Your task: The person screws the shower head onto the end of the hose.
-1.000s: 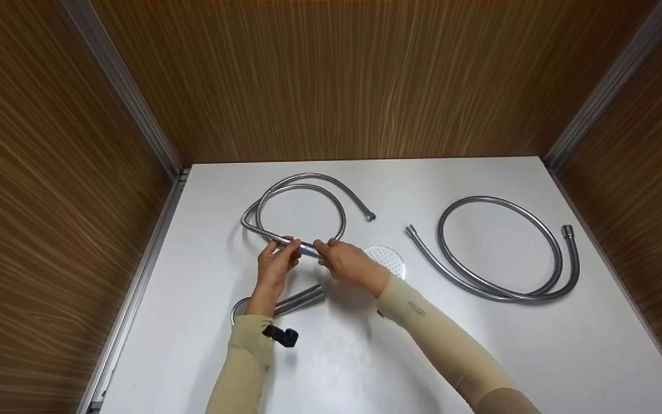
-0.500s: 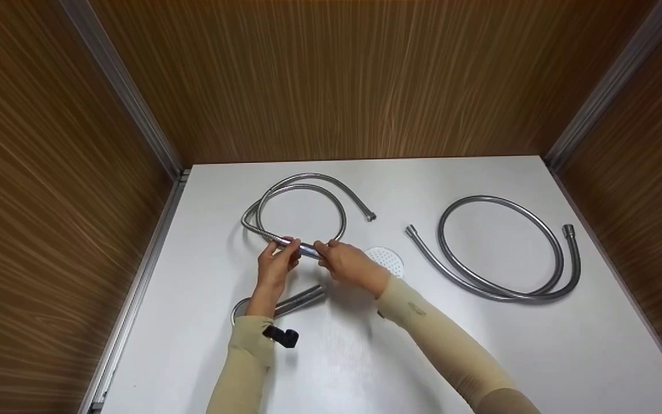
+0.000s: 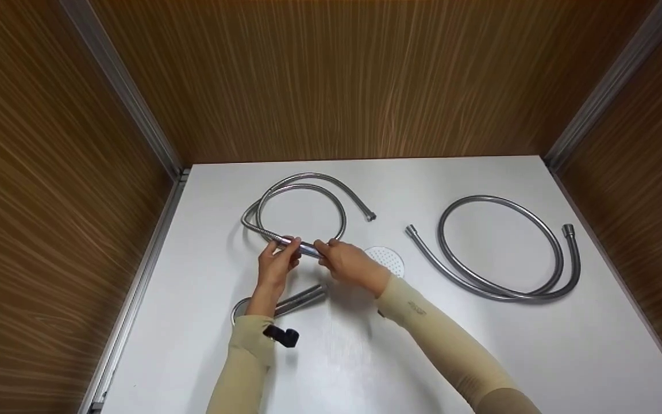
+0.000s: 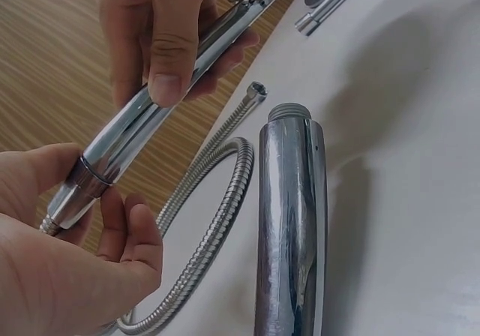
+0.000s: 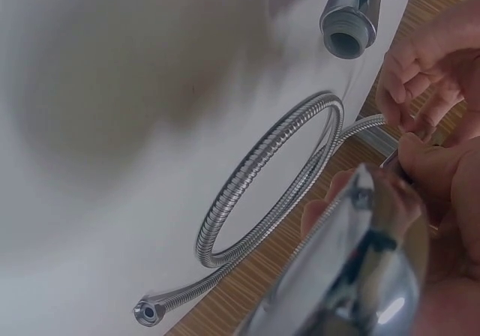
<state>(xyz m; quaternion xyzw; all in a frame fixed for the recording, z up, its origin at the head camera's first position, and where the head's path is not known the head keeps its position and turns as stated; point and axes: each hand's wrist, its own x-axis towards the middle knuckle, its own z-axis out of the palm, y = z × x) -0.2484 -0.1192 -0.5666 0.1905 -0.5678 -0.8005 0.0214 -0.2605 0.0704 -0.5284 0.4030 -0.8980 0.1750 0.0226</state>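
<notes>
A chrome shower head (image 3: 385, 263), its round dotted face partly behind my right wrist, is held by the handle (image 4: 135, 133) in my right hand (image 3: 353, 264). The left hand (image 3: 275, 267) pinches the metal connector (image 4: 73, 199) of a ribbed steel shower hose (image 3: 308, 175), between thumb and fingers. Connector and handle meet end to end, with a thin dark seam between them. The hose lies looped behind my hands, its other end fitting (image 5: 149, 311) loose. Under my left wrist lies a second shower head (image 3: 302, 299), its threaded handle end (image 4: 289, 112) bare.
A smoother grey shower hose (image 3: 500, 200) lies coiled on the right of the white table (image 3: 480, 351), with a fitting at each end. Wood-grain panels (image 3: 331, 80) enclose the table at the back and both sides.
</notes>
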